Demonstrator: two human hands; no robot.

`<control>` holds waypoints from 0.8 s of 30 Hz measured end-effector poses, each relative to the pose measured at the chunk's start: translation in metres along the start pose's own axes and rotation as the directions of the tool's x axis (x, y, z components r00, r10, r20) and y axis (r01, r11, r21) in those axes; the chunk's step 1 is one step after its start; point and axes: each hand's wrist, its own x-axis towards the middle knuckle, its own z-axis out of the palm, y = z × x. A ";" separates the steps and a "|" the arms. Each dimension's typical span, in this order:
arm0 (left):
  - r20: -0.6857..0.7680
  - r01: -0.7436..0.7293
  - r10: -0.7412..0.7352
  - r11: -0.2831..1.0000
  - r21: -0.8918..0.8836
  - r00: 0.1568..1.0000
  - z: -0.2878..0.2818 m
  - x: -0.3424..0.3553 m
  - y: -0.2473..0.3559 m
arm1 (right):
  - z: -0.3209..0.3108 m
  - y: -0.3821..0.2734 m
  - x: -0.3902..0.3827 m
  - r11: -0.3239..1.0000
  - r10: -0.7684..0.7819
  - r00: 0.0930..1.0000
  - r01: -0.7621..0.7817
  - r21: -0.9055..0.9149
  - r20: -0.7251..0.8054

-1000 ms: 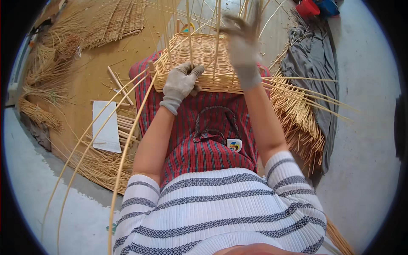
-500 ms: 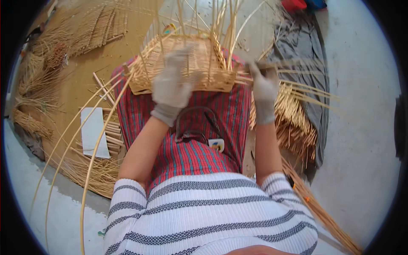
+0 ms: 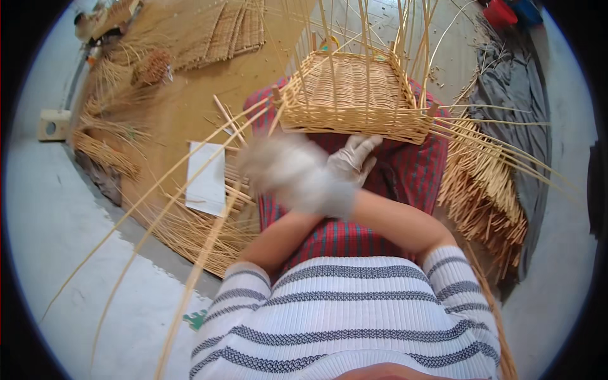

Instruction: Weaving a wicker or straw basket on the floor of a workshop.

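Note:
A half-woven wicker basket (image 3: 354, 120) rests across my lap, with tall uncut stakes (image 3: 366, 38) rising from its sides. My forearms are crossed. My left hand (image 3: 353, 161), in a pale glove, lies at the basket's near lower edge with fingers stretched and thumb apart, holding nothing I can see. Over the left wrist passes my right arm. My gloved right hand (image 3: 285, 171) is left of the basket's near corner and smeared by motion, so its fingers and anything in them cannot be made out. Long loose rods (image 3: 183, 168) run from the basket's left corner toward the lower left.
A red plaid cloth (image 3: 342, 237) covers my lap. To the right lies a pile of cut wicker rods (image 3: 484, 190) on a grey cloth (image 3: 516, 107). On the left are a white sheet (image 3: 206, 177), loose straw-like bundles (image 3: 107, 152) and a woven panel (image 3: 237, 28).
My right hand has swung from the basket's right corner across to the left, over my left arm. My left hand has come down to the near edge. The view has shifted left.

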 end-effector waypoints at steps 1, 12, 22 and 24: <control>0.118 -0.008 0.021 0.994 -0.112 0.993 -0.006 -0.012 -0.006 | 0.020 -0.008 0.007 0.984 -0.176 0.908 0.161 0.073 0.380; -0.470 0.049 -0.029 0.998 0.030 0.882 -0.093 0.006 -0.027 | -0.075 0.089 -0.062 0.442 0.891 0.272 -0.340 0.830 -0.363; -0.175 0.284 -0.300 0.953 -0.109 0.938 -0.085 0.068 -0.058 | -0.093 0.115 0.057 0.757 0.123 0.970 -0.228 -0.612 -0.209; -0.008 0.482 -0.499 0.841 -0.244 0.867 -0.082 0.069 -0.061 | -0.105 0.107 0.054 0.908 0.416 0.874 -0.386 0.161 -0.251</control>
